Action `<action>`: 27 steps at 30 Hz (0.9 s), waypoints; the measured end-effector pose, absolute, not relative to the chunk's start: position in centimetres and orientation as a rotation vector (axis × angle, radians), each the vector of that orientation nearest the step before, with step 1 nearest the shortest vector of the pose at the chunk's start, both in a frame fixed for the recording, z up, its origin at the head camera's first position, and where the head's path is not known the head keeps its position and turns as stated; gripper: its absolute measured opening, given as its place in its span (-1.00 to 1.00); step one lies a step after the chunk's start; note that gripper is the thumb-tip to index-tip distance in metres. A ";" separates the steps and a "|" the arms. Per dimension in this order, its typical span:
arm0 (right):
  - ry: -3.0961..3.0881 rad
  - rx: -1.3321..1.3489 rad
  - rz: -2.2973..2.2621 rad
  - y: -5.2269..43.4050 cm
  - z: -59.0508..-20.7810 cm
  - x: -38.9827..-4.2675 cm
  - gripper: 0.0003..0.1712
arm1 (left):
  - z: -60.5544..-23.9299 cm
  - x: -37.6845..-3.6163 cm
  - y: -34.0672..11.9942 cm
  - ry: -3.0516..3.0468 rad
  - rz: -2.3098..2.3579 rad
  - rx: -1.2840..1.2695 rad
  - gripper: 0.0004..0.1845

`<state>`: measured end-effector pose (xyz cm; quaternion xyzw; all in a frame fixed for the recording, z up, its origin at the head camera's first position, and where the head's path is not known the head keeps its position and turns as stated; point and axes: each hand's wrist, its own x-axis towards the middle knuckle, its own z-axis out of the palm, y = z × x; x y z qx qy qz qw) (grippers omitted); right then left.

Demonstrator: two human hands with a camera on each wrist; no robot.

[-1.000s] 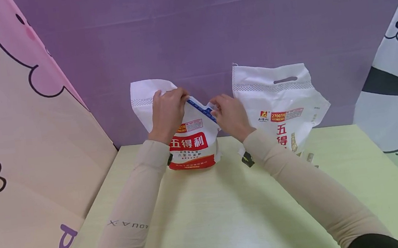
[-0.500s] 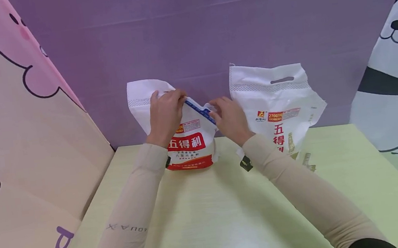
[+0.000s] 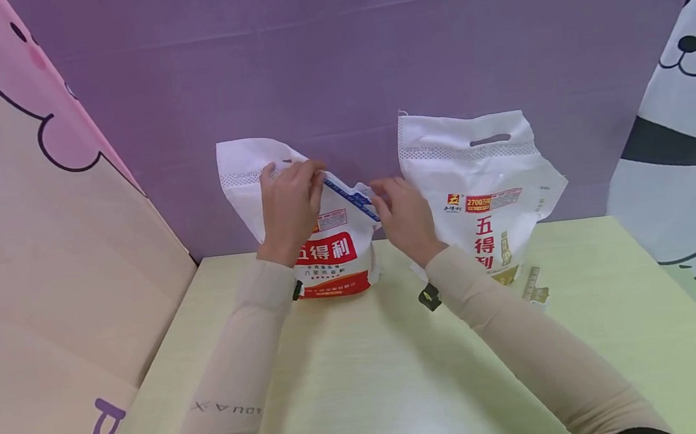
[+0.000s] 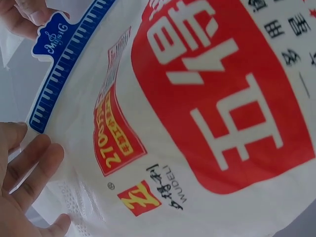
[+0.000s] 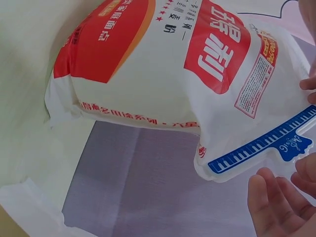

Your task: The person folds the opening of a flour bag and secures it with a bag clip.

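A white flour bag [image 3: 342, 266] with red lettering stands on the table, its top gathered and leaning. Along the slanting edge below that top lies a blue piano-keyboard bag clip [image 3: 349, 198], marked "Music" on its tab. My left hand [image 3: 289, 205] pinches at the clip's upper left end; in the left wrist view its other fingers [image 4: 47, 160] spread over the white plastic. With thumb and forefinger my right hand [image 3: 408, 214] pinches the clip's middle tab, the remaining fingers [image 5: 266, 197] loosely bent. Part of the bag's top is hidden behind my left hand.
To the right a second white flour bag [image 3: 476, 168] with a handle slot stands against the purple backdrop [image 3: 344, 55]. My right sleeve covers its lower part. A small gold-printed white piece [image 3: 533, 286] shows beyond the right forearm on the pale table [image 3: 364, 371].
The scene slides slightly left in the head view. Both hands stay at the clip, and the right hand shifts a little lower against it. More of the gold-printed piece shows past my right sleeve.
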<state>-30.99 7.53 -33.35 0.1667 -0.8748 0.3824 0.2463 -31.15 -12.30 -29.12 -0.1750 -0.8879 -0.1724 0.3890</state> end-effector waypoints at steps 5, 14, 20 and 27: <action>-2.353 0.440 1.083 7.8 -33.9 -30.7 -0.69 | -29.7 -30.9 -11.9 -2.241 -0.469 -0.445 -0.70; -2.325 0.445 1.214 8.7 -35.5 -29.5 -0.73 | -31.1 -29.7 -10.7 -2.215 -0.564 -0.417 -0.72; -2.279 0.450 1.318 9.7 -36.7 -28.2 -0.77 | -32.0 -28.4 -9.9 -2.232 -0.649 -0.400 -0.76; -2.228 0.406 1.446 11.3 -37.7 -26.4 -0.79 | -32.9 -26.5 -8.7 -2.252 -0.753 -0.449 -0.81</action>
